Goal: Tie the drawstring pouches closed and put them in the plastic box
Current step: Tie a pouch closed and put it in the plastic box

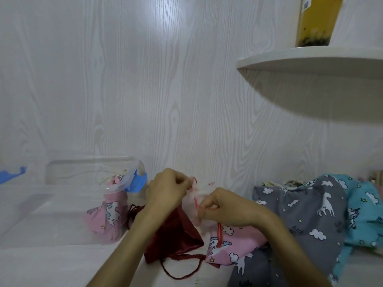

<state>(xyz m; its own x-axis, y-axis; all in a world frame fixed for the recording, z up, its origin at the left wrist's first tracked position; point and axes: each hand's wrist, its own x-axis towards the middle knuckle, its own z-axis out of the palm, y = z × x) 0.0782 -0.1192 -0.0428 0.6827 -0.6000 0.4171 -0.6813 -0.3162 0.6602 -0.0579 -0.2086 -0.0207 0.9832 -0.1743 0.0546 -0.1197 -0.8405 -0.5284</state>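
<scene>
I hold a small sheer white pouch [198, 200] with a red drawstring just above the table. My left hand [165, 190] pinches its top left edge by the string. My right hand [217, 206] pinches the red string on its right side. Under my hands lies a dark red satin pouch [176, 239] with a braided cord. A pink unicorn pouch [230, 245] lies beside it. The clear plastic box [62, 204] stands at the left with one tied pink unicorn pouch [108, 214] inside.
Grey [306, 216] and turquoise [364, 212] unicorn pouches are piled at the right. The box has blue clips [137, 182]. A white curved shelf [310, 61] juts out overhead at the right, carrying a yellow container. A white wood-grain wall rises behind the table.
</scene>
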